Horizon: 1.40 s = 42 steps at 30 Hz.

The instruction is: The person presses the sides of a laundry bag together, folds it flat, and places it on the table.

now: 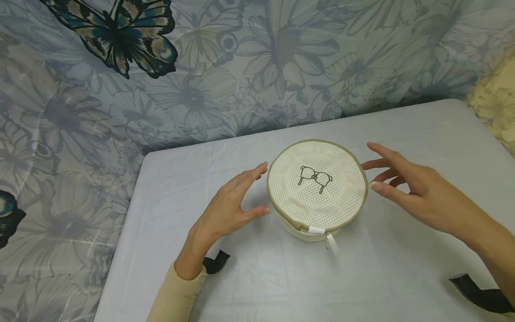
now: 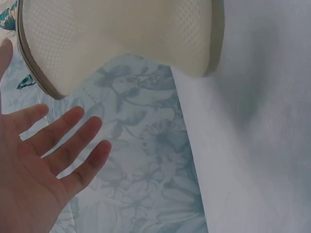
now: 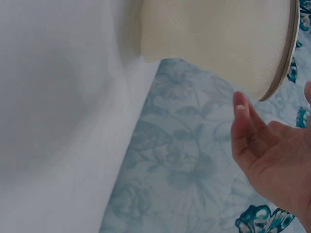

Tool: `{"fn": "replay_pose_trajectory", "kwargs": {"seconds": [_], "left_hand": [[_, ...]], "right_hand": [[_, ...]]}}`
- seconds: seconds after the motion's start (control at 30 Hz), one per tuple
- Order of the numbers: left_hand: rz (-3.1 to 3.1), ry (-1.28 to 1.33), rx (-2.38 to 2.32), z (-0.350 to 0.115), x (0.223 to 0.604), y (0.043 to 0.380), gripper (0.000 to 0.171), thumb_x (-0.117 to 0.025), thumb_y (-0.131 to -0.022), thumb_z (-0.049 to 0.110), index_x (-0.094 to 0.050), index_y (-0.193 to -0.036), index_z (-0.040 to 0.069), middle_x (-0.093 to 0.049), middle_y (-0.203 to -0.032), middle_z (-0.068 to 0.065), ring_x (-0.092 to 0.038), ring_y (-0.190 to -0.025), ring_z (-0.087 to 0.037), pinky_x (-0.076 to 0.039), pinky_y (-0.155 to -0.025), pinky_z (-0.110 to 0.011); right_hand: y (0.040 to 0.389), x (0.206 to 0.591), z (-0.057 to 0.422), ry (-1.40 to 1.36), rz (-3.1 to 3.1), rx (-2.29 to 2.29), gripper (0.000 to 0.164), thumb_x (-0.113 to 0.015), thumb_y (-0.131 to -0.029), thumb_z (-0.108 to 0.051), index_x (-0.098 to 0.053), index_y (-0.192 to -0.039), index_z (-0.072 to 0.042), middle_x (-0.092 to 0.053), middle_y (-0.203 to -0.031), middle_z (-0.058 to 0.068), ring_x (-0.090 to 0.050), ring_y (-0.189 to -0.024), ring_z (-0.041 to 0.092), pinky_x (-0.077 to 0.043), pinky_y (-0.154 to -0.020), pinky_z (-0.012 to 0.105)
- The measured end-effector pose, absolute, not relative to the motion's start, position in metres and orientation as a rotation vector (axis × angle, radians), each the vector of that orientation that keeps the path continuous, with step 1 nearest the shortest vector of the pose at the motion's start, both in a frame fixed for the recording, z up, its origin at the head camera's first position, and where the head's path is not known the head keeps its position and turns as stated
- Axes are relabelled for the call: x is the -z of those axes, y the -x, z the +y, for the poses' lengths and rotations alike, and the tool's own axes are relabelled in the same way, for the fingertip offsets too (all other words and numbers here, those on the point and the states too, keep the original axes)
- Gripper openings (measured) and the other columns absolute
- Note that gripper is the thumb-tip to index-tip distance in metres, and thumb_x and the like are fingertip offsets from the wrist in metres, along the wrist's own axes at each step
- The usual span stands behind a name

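Note:
A round cream mesh laundry bag (image 1: pixel 318 192) stands on the white-covered table, its lid facing up with a brown-edged rim and a small dark line drawing. At its front edge hangs a zipper pull (image 1: pixel 331 243) with a white tab. My left hand (image 1: pixel 227 205) is held at the bag's left side, fingers spread and thumb apart. On the other side, my right hand (image 1: pixel 422 192) has its loosely bent fingertips close to the rim. Both wrist views show the bag's pale side wall (image 2: pixel 121 34) above the relaxed fingers, with nothing in either palm.
The table (image 1: pixel 422 134) has a white cloth and rounded back corners. Behind it hangs a grey-blue floral curtain (image 1: pixel 257 67) with printed butterflies. A yellowish patterned cloth (image 1: pixel 496 98) shows at the far right. Black straps (image 1: pixel 217 261) stick out by the wrists.

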<state>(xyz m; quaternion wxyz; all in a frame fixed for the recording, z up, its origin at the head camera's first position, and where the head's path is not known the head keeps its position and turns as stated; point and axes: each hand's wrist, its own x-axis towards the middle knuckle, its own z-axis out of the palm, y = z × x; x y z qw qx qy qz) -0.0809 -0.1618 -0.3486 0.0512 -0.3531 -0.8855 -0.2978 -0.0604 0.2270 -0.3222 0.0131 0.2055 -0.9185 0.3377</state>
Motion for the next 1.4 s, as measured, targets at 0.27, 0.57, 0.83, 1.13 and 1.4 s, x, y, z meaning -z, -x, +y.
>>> {"fn": "replay_pose_trajectory", "kwargs": {"seconds": [0.27, 0.57, 0.83, 1.13, 1.4], "left_hand": [[-2.62, 1.165, 1.094, -0.155, 0.35, 0.083, 0.087, -0.078, -0.088, 0.027, -0.028, -0.158, 0.015, -0.047, -0.149, 0.0, -0.054, -0.123, -0.017, -0.046, -0.101, -0.033], [-2.542, 1.206, 1.253, -0.15, 0.351, 0.086, 0.074, -0.065, -0.095, 0.045, -0.036, -0.155, 0.013, -0.057, -0.136, -0.003, -0.057, -0.118, -0.015, -0.05, -0.096, -0.033], [-2.554, 1.148, 1.277, -0.143, 0.351, 0.087, 0.073, -0.066, -0.093, 0.046, -0.039, -0.153, 0.014, -0.056, -0.139, -0.002, -0.057, -0.117, -0.014, -0.05, -0.095, -0.031], [-2.561, 1.122, 1.319, -0.138, 0.356, 0.09, 0.072, -0.074, -0.091, 0.026, -0.04, -0.152, 0.011, -0.061, -0.132, -0.005, -0.059, -0.115, -0.014, -0.051, -0.094, -0.03], [-2.568, 1.144, 1.313, -0.136, 0.358, 0.093, 0.069, -0.071, -0.094, 0.021, -0.038, -0.153, 0.008, -0.061, -0.131, -0.007, -0.058, -0.113, -0.014, -0.051, -0.093, -0.029]], "right_hand": [[0.064, 0.323, 0.22, -0.697, -2.85, -1.087, 0.079, -0.071, -0.093, -0.014, -0.029, -0.157, -0.032, -0.067, -0.121, 0.001, -0.058, -0.086, -0.001, -0.045, -0.064, 0.018], [0.065, 0.325, 0.217, -0.701, -2.837, -1.141, 0.082, -0.079, -0.087, -0.015, -0.035, -0.155, -0.031, -0.065, -0.119, 0.002, -0.059, -0.089, -0.002, -0.047, -0.058, 0.023], [0.065, 0.325, 0.213, -0.655, -2.868, -1.227, 0.08, -0.082, -0.084, -0.017, -0.042, -0.151, -0.034, -0.064, -0.12, -0.005, -0.06, -0.098, 0.0, -0.051, -0.066, 0.023], [0.064, 0.331, 0.209, -0.687, -2.803, -1.322, 0.086, -0.087, -0.078, -0.016, -0.043, -0.152, -0.027, -0.057, -0.14, 0.004, -0.057, -0.107, -0.008, -0.045, -0.081, 0.005], [0.061, 0.333, 0.209, -0.657, -2.809, -1.306, 0.087, -0.088, -0.077, -0.019, -0.043, -0.151, -0.029, -0.057, -0.14, 0.0, -0.055, -0.111, -0.01, -0.039, -0.085, 0.002]]}}
